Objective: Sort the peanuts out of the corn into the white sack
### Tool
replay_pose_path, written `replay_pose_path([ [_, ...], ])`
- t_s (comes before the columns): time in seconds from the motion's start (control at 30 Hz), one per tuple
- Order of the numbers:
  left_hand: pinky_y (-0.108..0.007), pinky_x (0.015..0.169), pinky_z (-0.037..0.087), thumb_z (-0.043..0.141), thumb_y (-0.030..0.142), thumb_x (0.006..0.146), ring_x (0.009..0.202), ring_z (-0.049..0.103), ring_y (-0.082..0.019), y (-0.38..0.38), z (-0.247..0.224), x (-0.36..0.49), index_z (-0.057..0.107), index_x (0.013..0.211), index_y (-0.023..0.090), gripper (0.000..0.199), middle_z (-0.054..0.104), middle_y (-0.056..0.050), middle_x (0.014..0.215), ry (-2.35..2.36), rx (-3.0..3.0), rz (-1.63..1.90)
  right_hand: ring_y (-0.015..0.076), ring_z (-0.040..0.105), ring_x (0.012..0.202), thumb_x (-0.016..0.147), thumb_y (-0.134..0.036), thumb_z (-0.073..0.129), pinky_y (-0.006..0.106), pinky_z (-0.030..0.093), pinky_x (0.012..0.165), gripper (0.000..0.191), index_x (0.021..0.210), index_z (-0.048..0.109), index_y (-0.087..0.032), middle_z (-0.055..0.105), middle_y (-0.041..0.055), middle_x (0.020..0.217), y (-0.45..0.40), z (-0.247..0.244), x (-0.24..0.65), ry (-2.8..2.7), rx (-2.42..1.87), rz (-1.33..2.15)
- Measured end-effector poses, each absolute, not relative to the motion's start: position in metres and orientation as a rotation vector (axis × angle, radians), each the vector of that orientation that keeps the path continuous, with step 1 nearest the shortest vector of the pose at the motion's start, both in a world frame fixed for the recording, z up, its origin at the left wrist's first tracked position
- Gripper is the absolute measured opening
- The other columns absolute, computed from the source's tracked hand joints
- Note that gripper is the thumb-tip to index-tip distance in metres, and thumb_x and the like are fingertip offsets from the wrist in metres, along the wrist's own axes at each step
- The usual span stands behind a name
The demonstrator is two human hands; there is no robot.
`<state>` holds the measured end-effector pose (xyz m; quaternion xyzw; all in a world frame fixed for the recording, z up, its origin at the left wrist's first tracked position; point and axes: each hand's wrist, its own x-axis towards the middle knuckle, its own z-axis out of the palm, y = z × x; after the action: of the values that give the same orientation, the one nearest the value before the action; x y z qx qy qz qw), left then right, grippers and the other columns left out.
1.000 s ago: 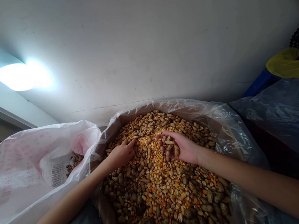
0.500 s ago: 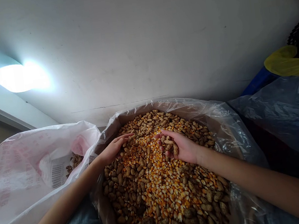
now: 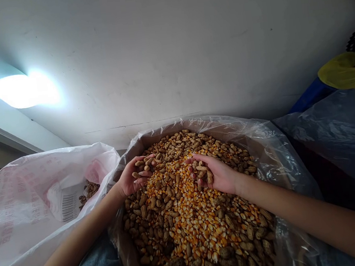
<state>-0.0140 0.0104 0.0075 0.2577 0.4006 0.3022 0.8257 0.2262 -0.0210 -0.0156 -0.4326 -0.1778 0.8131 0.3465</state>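
Observation:
A large clear plastic bag (image 3: 265, 139) holds unshelled peanuts (image 3: 179, 143) mixed with orange and yellow corn kernels (image 3: 197, 217). Over its left part, my left hand (image 3: 134, 175) is turned palm up, with several peanuts cradled on its curled fingers. My right hand (image 3: 216, 173) hovers above the middle of the mix, palm facing inward, and several peanuts rest in its bent fingers. Corn kernels lie between the two hands.
At the left stands an open white bag (image 3: 19, 187) with red print and some peanuts (image 3: 90, 190) inside. A pale wall (image 3: 168, 56) rises behind. Dark plastic (image 3: 341, 121), a blue object (image 3: 311, 92) and yellow material (image 3: 341, 70) are at the right.
My left hand has turned from palm down to palm up and lifted slightly, and peanuts now show in it. My right hand has barely moved and still holds its peanuts.

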Motion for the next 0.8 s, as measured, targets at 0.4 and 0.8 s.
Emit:
replay_pose_path([
  [0.4,-0.025,0.071,0.048,0.034,0.024,0.08,0.088,0.054,-0.017,0.002,0.01,-0.001,0.052,0.089,0.011,0.024,0.055,-0.011,0.094,0.681,0.216,0.72,0.0096,0.052,0.054,0.069,-0.035,0.053,0.019,0.042,0.04,0.022,0.083,0.058,-0.019,0.053,0.0011,0.068,-0.02,-0.021,0.227,-0.471,-1.115,2.114],
  [0.8,-0.024,0.064,0.048,0.037,0.018,0.077,0.072,0.057,-0.014,0.002,0.004,0.005,0.053,0.079,0.008,0.019,0.058,-0.011,0.085,0.658,0.113,0.754,0.0094,0.053,0.054,0.07,-0.035,0.052,0.018,0.041,0.04,0.022,0.083,0.058,-0.019,0.053,0.0003,0.067,-0.02,-0.019,0.225,-0.47,-1.143,2.108],
])
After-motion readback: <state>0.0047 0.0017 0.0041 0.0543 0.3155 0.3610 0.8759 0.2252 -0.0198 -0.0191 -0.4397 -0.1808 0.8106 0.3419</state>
